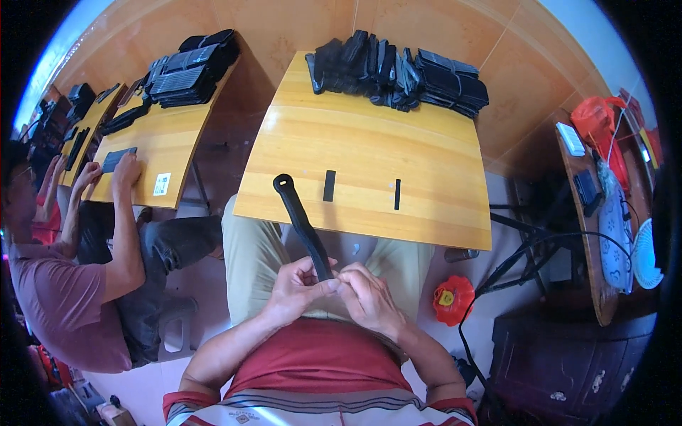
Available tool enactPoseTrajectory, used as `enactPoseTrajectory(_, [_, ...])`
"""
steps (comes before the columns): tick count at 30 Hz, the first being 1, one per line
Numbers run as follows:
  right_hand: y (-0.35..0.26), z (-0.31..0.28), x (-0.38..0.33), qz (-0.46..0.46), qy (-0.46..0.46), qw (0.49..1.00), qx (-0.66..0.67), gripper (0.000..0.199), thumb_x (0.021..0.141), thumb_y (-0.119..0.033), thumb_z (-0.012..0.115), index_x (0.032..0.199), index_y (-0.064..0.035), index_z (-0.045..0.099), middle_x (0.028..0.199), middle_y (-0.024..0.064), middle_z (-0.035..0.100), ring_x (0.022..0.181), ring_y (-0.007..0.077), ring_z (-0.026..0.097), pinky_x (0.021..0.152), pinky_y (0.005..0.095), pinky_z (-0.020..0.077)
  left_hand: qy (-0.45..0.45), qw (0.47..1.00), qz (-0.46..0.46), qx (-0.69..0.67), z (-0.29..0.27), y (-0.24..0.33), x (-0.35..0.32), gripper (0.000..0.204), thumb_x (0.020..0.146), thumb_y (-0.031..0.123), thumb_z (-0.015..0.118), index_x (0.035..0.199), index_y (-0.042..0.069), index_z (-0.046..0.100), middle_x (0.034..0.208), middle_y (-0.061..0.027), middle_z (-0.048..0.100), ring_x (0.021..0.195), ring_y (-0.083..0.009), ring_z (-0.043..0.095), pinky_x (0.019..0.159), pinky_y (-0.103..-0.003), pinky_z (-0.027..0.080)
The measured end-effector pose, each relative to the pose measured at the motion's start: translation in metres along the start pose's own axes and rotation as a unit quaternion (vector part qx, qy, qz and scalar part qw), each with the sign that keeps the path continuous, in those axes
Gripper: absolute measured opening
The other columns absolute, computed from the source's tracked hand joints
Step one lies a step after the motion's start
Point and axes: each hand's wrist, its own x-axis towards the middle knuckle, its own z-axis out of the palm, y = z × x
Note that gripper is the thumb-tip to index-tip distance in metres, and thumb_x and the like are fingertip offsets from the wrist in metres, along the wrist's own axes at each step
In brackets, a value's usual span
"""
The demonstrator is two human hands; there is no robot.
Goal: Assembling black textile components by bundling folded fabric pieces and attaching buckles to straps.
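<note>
A long black strap (302,224) slants up from my hands to the table's front edge, its rounded far end pierced by a small hole. Low down, my left hand (295,292) is closed around it, thumb along the strap. My right hand (366,297) is closed too, its fingertips pinching at the strap's near end against my left thumb; that end is mostly hidden by fingers. Two flat black strips lie apart on the wooden table (362,145) beyond: a wider strip (329,186) on the left and a narrower strip (398,194) on the right.
Loose black straps (359,67) and tied bundles (452,84) line the table's back. A co-worker (64,277) sits at another table (186,131) on the left. To the right stand a side table (597,273), dark cables (511,259) and a red flower-shaped object (453,300) on the floor.
</note>
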Motion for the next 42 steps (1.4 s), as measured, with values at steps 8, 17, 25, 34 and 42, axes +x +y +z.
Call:
enactPoseTrajectory(8, [-0.011,-0.012,0.012,-0.095,-0.012,0.992,-0.086,0.022,0.081,0.002,0.069,0.099,-0.0027,0.057,0.089,0.0139,0.061,0.069,0.034,0.066,0.057,0.0413,0.0526,-0.072,0.995,-0.062,0.014,-0.006,0.033,-0.004,0.032,0.09,0.001,0.072,0.119,-0.002,0.061,0.092,-0.0007,0.066,0.08,-0.0052,0.06,0.072,-0.021,0.051])
enactPoseTrajectory(17, [-0.013,-0.007,0.016,-0.13,-0.011,0.987,-0.09,0.019,0.082,0.002,0.066,0.097,-0.0028,0.056,0.085,0.0125,0.057,0.065,0.0328,0.063,0.055,0.0427,0.0504,-0.067,0.992,-0.106,-0.001,-0.014,0.033,-0.009,0.032,0.089,-0.002,0.07,0.12,-0.002,0.061,0.094,-0.0017,0.066,0.081,-0.0068,0.062,0.071,-0.022,0.054])
enactPoseTrajectory(25, [0.005,0.024,-0.002,-0.007,0.022,0.989,0.144,0.018,0.093,-0.006,0.064,0.109,-0.0001,0.059,0.096,0.0136,0.057,0.079,0.025,0.062,0.068,0.0329,0.052,-0.024,0.997,-0.068,-0.026,-0.011,0.025,-0.009,0.036,0.089,-0.003,0.07,0.124,-0.004,0.058,0.094,-0.0024,0.066,0.081,-0.0086,0.063,0.072,-0.023,0.055])
enactPoseTrajectory(34, [0.0,0.026,-0.004,-0.017,0.048,0.981,0.187,0.012,0.091,-0.006,0.069,0.099,0.0011,0.063,0.087,0.0111,0.06,0.077,0.0221,0.063,0.065,0.0321,0.0506,-0.058,0.985,-0.125,-0.104,-0.021,0.023,-0.016,0.04,0.09,0.001,0.071,0.128,-0.004,0.057,0.098,-0.008,0.069,0.089,-0.0134,0.068,0.079,-0.027,0.06])
enactPoseTrajectory(42, [-0.032,0.002,0.011,-0.128,0.003,0.99,0.051,0.014,0.084,-0.006,0.074,0.091,-0.0018,0.062,0.08,0.0086,0.059,0.065,0.0249,0.063,0.054,0.0355,0.0504,-0.102,0.985,-0.096,-0.098,-0.021,0.037,-0.036,0.033,0.091,0.003,0.071,0.122,-0.003,0.061,0.097,-0.0074,0.068,0.085,-0.0123,0.067,0.073,-0.024,0.058])
